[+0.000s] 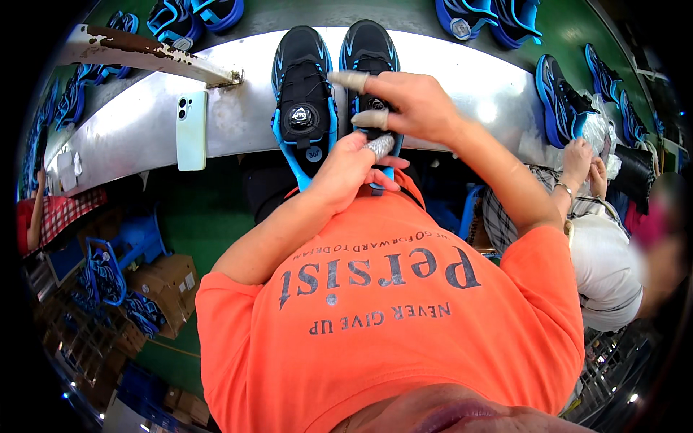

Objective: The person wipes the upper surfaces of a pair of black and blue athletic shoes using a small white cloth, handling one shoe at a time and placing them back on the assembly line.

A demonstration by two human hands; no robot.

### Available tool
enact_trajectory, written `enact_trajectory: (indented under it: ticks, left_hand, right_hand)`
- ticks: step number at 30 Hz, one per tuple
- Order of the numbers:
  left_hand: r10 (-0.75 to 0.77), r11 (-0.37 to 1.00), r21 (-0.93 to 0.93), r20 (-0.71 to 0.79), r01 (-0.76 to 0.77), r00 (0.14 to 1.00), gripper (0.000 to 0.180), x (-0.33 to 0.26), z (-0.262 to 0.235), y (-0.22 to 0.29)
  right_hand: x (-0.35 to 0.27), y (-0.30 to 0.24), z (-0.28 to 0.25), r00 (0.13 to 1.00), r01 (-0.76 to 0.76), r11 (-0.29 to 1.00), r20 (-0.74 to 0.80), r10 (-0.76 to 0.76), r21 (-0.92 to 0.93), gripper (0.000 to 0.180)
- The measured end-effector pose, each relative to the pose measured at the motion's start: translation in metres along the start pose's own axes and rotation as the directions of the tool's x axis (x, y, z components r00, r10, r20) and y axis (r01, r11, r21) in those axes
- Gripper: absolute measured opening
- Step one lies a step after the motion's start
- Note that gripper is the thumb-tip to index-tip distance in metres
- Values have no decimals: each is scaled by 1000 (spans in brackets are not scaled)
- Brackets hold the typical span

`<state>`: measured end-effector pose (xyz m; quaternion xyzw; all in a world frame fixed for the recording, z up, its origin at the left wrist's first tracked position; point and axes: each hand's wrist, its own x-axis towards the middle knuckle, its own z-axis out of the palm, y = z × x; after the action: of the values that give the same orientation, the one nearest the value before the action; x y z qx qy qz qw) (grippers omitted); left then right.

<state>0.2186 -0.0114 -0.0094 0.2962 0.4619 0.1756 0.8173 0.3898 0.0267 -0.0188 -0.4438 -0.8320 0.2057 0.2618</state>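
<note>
Left shoe (297, 76) and right shoe (368, 50) sit side by side on the tabletop (242, 119), toes toward far edge, long axes crossing near edge, heels overhanging. Right hand (417, 105) part-open over right shoe, fingertips apart; left hand (345, 169) by its collar, grip unclear. Round printed label (313, 154) inside left shoe; dark lettering across orange shirt (433, 353).

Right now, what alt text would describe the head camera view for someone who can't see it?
A person's left hand and right hand are at the right-hand black-and-blue sneaker, beside its mate on a metal workbench. A pale green smartphone lies to the left.
</note>
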Motion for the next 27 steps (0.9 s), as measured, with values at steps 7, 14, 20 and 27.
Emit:
enact_trajectory:
  ticks: [7,14,20,27]
  left_hand:
    - [735,60,948,170,-313,657,33,-43,-48,67]
    - [478,-16,880,423,-474,770,40,-20,-92,67]
    - [539,76,932,260,-353,801,49,-18,-87,61]
    - [627,-34,890,373,-455,684,48,-17,-88,69]
  right_hand:
    - [12,49,-11,937,-329,940,-93,337,91,35]
    - [52,45,30,956,-266,952,-167,240,-150,29]
    - [64,46,33,965,-248,960,-123,232,-130,29]
    - [89,51,52,977,-113,989,-193,94,-92,36]
